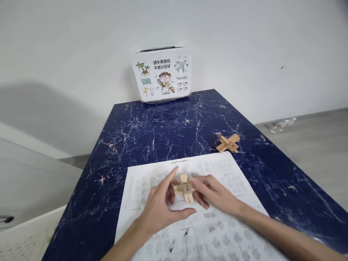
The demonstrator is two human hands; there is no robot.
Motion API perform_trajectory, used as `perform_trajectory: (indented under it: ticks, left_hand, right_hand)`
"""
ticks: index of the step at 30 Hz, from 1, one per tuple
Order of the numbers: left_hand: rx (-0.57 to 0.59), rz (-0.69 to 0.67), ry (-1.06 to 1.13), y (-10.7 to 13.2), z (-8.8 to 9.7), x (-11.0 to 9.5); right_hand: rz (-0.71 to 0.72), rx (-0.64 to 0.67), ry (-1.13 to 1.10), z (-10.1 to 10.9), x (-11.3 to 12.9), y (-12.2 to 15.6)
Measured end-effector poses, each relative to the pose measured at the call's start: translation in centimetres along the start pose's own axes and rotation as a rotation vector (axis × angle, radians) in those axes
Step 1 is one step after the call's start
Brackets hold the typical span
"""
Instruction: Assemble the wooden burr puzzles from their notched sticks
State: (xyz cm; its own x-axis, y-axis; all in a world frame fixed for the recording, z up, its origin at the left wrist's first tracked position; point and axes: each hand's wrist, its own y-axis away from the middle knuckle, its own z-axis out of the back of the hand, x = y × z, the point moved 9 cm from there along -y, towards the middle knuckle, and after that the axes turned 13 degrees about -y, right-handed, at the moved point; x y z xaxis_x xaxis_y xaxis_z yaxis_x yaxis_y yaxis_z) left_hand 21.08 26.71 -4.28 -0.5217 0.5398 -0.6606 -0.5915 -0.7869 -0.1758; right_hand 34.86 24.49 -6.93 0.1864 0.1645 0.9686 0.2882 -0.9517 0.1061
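Note:
A small cross-shaped wooden interlocking puzzle (187,188), with dark marks on its top, is held just above the printed sheet (146,217). My right hand (212,192) grips its right side between thumb and fingers. Around its left side curves my left hand (160,203), thumb and index finger spread wide apart. The other left fingers are partly hidden and lie close to the puzzle's left end; whether they touch it I cannot tell. The sheet carries rows of faint diagrams of wooden pieces.
A second wooden puzzle (228,143) sits beyond the sheet's far right corner on the blue marbled table (163,134). At the back, a white cartoon-printed case (149,74) stands near the wall. A plastic bottle (282,125) lies on the floor at right.

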Motion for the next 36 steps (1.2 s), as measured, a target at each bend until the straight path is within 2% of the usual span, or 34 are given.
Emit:
perform_trajectory:
  ticks: [2,5,8,11,14,17,21,24,31,36]
  left_hand:
    - [0.008,0.077,0.047,-0.1,-0.1,0.8]
    - [0.009,0.118,0.084,-0.3,-0.2,1.2]
    - [0.021,0.124,0.089,-0.4,-0.4,1.2]
    - [0.019,0.123,0.070,-0.4,-0.3,1.1]
    - [-0.001,0.103,0.046,-0.6,0.0,0.9]
    - [-0.004,0.071,0.020,-0.7,0.0,0.7]
    - [0.072,0.048,-0.021,-0.7,-0.7,0.5]
    - [0.108,-0.024,-0.082,-0.5,-1.1,-0.1]
    - [0.084,-0.307,-0.329,0.1,-1.8,-2.2]
    - [0.080,-0.357,-0.399,0.4,-1.8,-2.6]
  right_hand:
    - [-0.053,-0.061,-0.231,0.8,-0.4,-0.3]
    - [-0.069,-0.209,-0.512,2.5,-0.5,-0.7]
    - [-0.009,-0.355,-0.641,4.2,-0.1,-0.7]
    - [0.048,-0.446,-0.694,5.2,0.2,-0.4]
    - [0.041,-0.415,-0.608,4.7,0.3,-0.4]
    - [0.029,-0.257,-0.392,2.9,0.5,-0.5]
    - [0.066,-0.096,-0.051,0.9,0.4,-0.5]
    - [0.085,-0.074,0.102,0.5,0.2,-0.5]
    - [0.153,-0.076,0.281,0.6,0.3,-0.4]
    - [0.171,-0.059,0.340,0.3,0.6,-0.4]
